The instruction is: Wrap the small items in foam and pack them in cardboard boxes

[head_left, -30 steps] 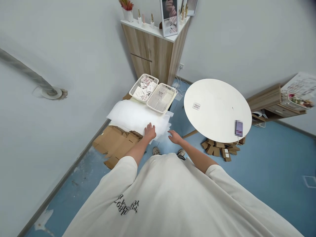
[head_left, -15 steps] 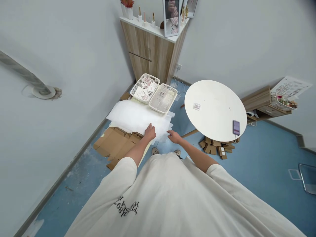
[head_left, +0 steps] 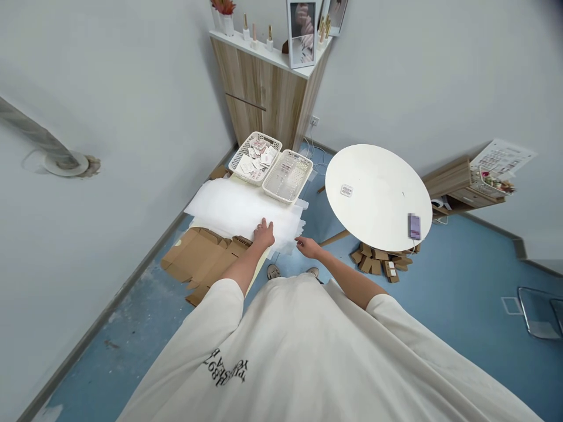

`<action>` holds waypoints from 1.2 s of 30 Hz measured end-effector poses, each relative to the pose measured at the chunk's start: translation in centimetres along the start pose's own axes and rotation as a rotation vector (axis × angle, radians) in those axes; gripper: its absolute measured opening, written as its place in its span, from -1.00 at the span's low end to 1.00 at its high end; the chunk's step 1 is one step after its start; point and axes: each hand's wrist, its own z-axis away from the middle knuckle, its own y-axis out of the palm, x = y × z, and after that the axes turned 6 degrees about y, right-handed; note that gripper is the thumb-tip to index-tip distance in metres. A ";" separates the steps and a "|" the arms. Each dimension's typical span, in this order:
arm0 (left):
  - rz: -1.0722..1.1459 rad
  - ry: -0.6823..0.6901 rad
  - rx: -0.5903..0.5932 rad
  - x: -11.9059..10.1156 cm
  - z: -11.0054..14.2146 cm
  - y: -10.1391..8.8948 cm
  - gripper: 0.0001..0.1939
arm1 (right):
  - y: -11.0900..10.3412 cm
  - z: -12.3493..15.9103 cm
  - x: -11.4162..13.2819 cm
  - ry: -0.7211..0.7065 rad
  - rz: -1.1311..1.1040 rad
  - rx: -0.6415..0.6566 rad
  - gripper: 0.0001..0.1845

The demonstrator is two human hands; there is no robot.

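two baskets [head_left: 244, 178], perhaps touching, beside white sheets [head_left: 229, 202]

White sheets [head_left: 229, 205]: thin, matte wht, several layers, stacked approx. flat, long side running L–R.
Upper layer: smooth, mostly opaque-looking, slanted L end.
R edge: uneven, layers offset, semi-transp. ends [head_left: 289, 247] sticking out.
Place: near side of R basket [head_left: 278, 197], just beside it; pile extends well L of basket, R ends below its near R corner.
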 end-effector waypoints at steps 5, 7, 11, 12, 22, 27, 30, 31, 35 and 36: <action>-0.029 -0.022 0.007 -0.3 -0.5 -0.5 -0.13 | -0.1 0.6 -0.1 0.013 -0.012 -0.011 -0.49; -0.025 -0.014 -0.021 -0.4 -0.5 -0.5 -0.13 | -0.2 0.7 -0.3 0.018 -0.009 -0.015 -0.49; -0.026 0.025 -0.089 -0.6 0.0 -0.8 -0.13 | -0.4 0.4 -0.7 0.030 -0.004 -0.020 -0.48; -0.024 0.030 -0.109 -0.7 0.2 -0.9 -0.13 | -0.4 0.2 -0.7 0.029 -0.006 -0.022 -0.48; 0.014 0.198 -0.324 -3.6 4.1 -1.3 -0.26 | -0.9 -2.8 2.7 0.009 -0.399 -0.131 -0.61; 0.005 0.342 -0.323 -5.7 5.7 0.1 -0.26 | -2.4 -4.2 3.6 0.001 -0.716 -0.219 -0.51; 0.004 0.479 -0.309 -6.9 5.7 0.3 -0.26 | -3.4 -4.8 2.2 0.083 -0.691 -0.366 -0.51; 0.007 0.516 -0.302 -7.4 5.5 0.4 -0.27 | -3.9 -4.9 1.4 0.113 -0.676 -0.417 -0.52; 0.014 0.591 -0.275 -8.9 4.2 0.2 -0.33 | -6.0 -4.1 -3.0 0.135 -0.674 -0.565 -0.57; 0.012 0.603 -0.269 -9.4 3.8 0.2 -0.34 | -6.6 -3.8 -4.3 0.142 -0.682 -0.586 -0.58</action>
